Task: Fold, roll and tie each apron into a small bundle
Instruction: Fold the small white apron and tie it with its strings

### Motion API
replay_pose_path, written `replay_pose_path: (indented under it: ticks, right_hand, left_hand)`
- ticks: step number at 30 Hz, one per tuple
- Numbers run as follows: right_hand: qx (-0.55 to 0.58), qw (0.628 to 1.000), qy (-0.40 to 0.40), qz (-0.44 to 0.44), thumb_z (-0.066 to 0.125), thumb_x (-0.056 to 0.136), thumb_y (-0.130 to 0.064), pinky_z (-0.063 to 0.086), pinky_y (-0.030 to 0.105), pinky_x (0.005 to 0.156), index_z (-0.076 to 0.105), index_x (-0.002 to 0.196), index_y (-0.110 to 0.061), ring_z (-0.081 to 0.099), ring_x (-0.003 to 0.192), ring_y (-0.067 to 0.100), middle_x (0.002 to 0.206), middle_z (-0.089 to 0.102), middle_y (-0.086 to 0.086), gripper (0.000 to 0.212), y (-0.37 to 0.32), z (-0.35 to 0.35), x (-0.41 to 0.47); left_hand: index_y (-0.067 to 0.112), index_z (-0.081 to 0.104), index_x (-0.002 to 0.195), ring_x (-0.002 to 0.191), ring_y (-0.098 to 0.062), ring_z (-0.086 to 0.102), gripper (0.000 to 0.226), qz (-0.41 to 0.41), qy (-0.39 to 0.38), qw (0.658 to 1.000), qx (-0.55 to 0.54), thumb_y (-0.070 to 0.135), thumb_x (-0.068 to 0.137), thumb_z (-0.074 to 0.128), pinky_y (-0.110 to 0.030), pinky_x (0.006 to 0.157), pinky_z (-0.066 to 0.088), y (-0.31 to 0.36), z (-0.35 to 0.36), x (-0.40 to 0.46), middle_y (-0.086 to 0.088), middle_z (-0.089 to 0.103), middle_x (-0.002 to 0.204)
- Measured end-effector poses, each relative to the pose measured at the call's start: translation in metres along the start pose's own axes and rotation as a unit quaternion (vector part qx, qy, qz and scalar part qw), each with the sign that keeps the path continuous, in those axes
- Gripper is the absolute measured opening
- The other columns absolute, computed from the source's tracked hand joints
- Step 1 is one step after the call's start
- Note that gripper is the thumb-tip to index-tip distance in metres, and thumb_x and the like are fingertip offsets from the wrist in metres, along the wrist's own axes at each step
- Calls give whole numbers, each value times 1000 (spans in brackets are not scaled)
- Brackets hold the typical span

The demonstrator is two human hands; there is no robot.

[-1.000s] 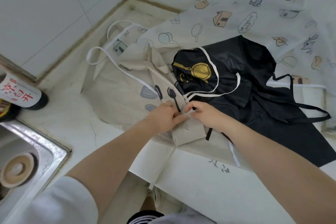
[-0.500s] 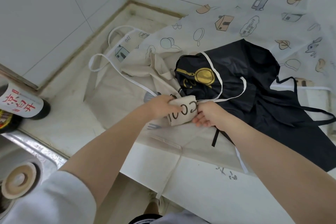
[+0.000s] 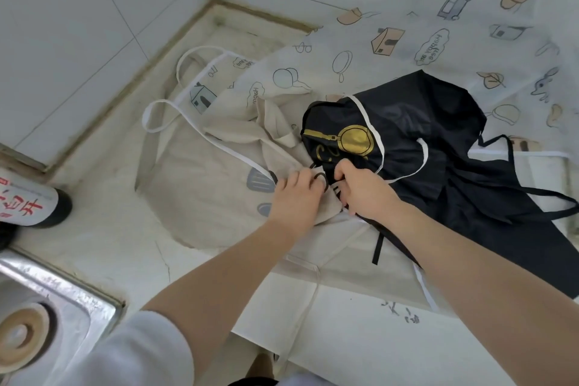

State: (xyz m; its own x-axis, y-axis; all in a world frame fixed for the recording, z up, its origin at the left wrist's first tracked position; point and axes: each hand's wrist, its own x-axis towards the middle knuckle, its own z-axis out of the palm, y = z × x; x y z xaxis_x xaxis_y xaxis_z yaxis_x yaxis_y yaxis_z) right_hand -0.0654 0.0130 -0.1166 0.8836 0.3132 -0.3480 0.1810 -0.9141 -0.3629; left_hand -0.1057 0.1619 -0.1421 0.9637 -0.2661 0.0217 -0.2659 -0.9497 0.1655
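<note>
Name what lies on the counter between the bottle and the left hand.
In the head view, beige apron cloth covers most of the stretch from bottle to left hand; bare counter beside the bottle.

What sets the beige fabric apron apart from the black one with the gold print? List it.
1. The beige fabric apron carries grey utensil shapes; the black glossy apron carries a gold pan print.
2. The beige apron is gripped and gathered by the left hand and right hand; the black apron lies loose, with neither hand working on it.
3. The beige apron's straps are beige; the black apron's are black.

Both lie crumpled on the white counter, overlapping.
</note>
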Motion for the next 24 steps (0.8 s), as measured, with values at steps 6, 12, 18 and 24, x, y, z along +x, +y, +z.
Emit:
replay_pose_path:
  ticks: [6,12,18,24]
  right_hand:
    - [-201,975,-86,-39,43,91,-8,42,36,61,45,101,-14,56,77,28,94,59,7,12,-6,-3,2]
    - [-207,976,-61,-5,46,91,-11,41,35,65,57,91,-15,52,76,27,84,54,5,12,-9,-16,25]
    - [30,992,18,121,46,88,-10,46,33,70,62,97,-8,60,93,32,97,64,10,18,-16,4,34]
    - [-26,996,46,-72,44,91,-12,35,31,64,42,108,-7,59,84,31,96,61,12,17,-61,-8,16]
  left_hand:
    - [13,52,106,98,-28,48,52,-71,11,994,-86,56,84,33,-37,82,34,0,8,0,-6,50,107]
    - [17,40,124,116,-21,44,71,-44,-61,994,-78,65,76,58,-34,97,33,-15,1,14,-1,46,124]
    - [15,43,124,122,-23,39,64,-5,-69,993,-98,58,80,58,-34,102,30,-26,7,11,-3,44,127]
    - [-5,55,109,93,-30,51,24,8,-86,949,-304,10,91,48,-36,84,41,-48,6,16,-20,56,100]
